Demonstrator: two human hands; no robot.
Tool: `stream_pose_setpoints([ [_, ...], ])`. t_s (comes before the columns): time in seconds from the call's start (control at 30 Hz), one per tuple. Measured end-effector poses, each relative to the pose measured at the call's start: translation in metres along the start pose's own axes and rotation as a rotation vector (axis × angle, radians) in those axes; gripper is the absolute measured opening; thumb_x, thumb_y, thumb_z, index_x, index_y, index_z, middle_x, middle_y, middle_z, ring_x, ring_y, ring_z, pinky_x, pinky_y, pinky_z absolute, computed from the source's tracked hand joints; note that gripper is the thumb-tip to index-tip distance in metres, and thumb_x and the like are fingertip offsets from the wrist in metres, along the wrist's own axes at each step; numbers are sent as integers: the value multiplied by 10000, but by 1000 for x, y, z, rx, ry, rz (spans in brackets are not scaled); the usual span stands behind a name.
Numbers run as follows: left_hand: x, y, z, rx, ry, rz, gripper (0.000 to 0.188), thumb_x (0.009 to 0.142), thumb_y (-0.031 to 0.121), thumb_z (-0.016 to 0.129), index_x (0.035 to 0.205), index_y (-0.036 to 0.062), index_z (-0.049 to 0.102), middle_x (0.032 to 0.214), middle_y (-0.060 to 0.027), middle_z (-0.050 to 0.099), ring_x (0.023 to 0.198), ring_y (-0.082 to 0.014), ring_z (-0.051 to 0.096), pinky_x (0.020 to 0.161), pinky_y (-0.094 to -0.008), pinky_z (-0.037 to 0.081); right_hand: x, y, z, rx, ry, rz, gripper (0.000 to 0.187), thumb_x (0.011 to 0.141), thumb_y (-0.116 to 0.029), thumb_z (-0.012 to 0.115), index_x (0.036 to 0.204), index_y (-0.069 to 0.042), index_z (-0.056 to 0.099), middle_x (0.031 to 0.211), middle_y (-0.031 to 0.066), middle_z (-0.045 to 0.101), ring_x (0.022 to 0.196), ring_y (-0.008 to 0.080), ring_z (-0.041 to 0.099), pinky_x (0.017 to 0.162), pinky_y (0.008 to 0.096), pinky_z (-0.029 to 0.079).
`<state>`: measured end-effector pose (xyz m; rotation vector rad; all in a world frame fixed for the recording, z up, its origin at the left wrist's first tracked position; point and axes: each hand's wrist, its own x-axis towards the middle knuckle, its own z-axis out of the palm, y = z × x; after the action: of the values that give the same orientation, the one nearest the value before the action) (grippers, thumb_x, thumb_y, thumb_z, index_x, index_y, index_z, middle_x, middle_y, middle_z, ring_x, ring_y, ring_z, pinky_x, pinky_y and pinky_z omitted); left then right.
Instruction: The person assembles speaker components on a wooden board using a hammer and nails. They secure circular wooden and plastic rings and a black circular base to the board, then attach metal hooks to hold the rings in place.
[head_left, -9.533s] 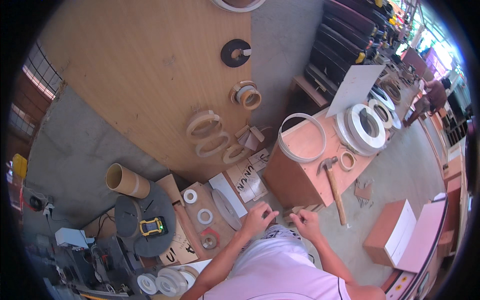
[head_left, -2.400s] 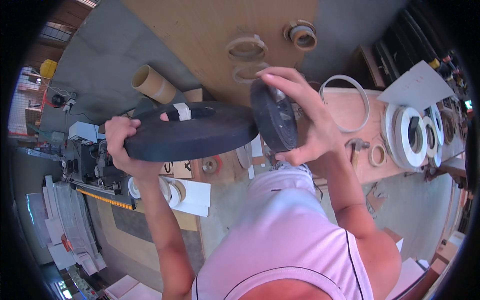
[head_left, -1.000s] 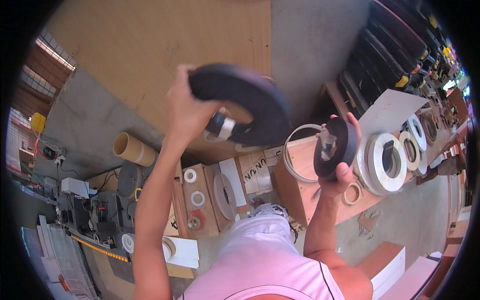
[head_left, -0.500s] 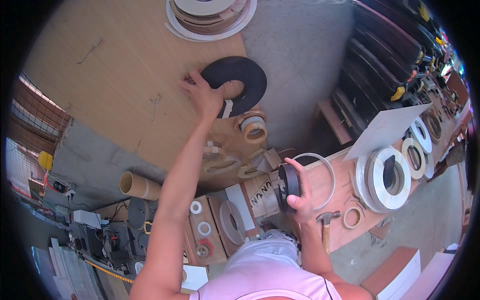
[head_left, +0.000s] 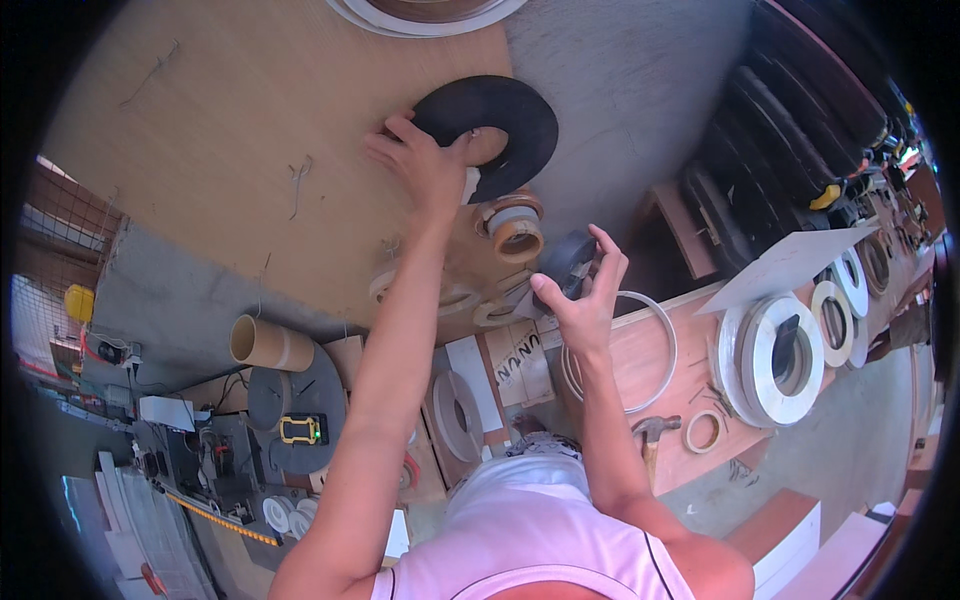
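Observation:
My left hand (head_left: 425, 165) reaches up to the plywood board and is closed on the left rim of a large black roll of edge banding (head_left: 530, 120). A whitish strip shows on the roll beside my wrist. In my right hand (head_left: 588, 305) is a smaller dark roll (head_left: 567, 252), held between thumb and fingers below and to the right of the large one. Brown and grey tape rolls (head_left: 518, 240) hang just under the black roll. What lies behind my left fingers is hidden.
Wire hooks (head_left: 300, 185) stick out of the plywood board (head_left: 230, 150). On the wooden bench at right are a hammer (head_left: 655, 430), a thin white ring (head_left: 665, 375) and white banding rolls (head_left: 760, 375). A cardboard tube (head_left: 270, 343) and a yellow-black device (head_left: 302, 429) are at left.
My right hand has risen from over the bench toward the board, carrying the small dark roll. My left hand keeps its hold on the black roll. The view has shifted a little.

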<state>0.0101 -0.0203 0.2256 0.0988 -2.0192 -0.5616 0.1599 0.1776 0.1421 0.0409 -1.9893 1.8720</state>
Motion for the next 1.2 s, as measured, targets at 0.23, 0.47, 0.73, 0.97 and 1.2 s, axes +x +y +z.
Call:
stream_pose_setpoints([
  [0.23, -6, 4, -13, 51, -75, -21, 793, 737, 212, 969, 1364, 28, 520, 1315, -265, 459, 1256, -485, 455, 1049, -598, 403, 51, -17, 64, -191, 112, -312, 1102, 654, -377, 1016, 1505, -59, 392, 1377, 205, 333, 1322, 388, 368, 1124, 506, 380],
  [0.47, 1, -57, -41, -24, -142, 19, 619, 802, 119, 908, 1329, 5, 602, 1226, -194, 595, 1123, -379, 634, 968, -463, 525, 100, -24, 163, -91, 228, -508, 1096, 647, -362, 1042, 1515, -124, 415, 1446, 239, 304, 1344, 438, 350, 1115, 552, 379],
  [0.73, 2, -39, -64, -603, -357, -225, 665, 845, 156, 891, 1425, 43, 584, 1296, -246, 595, 1157, -364, 659, 966, -442, 559, 119, 4, 163, -250, 240, -587, 1126, 734, -383, 1002, 1601, -108, 338, 1578, 292, 243, 1442, 496, 313, 1177, 580, 330],
  [0.97, 10, -23, -52, -155, -258, -88, 785, 837, 429, 917, 1443, 46, 598, 1346, -276, 606, 1234, -448, 600, 1061, -503, 494, 108, 10, 141, -270, 137, -545, 1243, 643, -253, 1023, 1657, -133, 315, 1610, 275, 315, 1432, 521, 367, 1183, 595, 360],
  [1.2, 6, -26, -46, -154, -224, -44, 776, 835, 445, 909, 1456, 91, 606, 1313, -308, 593, 1250, -470, 582, 1054, -512, 490, 112, 15, 139, -306, 163, -643, 1253, 643, -261, 1019, 1639, -34, 293, 1561, 268, 383, 1420, 492, 384, 1190, 591, 337],
])
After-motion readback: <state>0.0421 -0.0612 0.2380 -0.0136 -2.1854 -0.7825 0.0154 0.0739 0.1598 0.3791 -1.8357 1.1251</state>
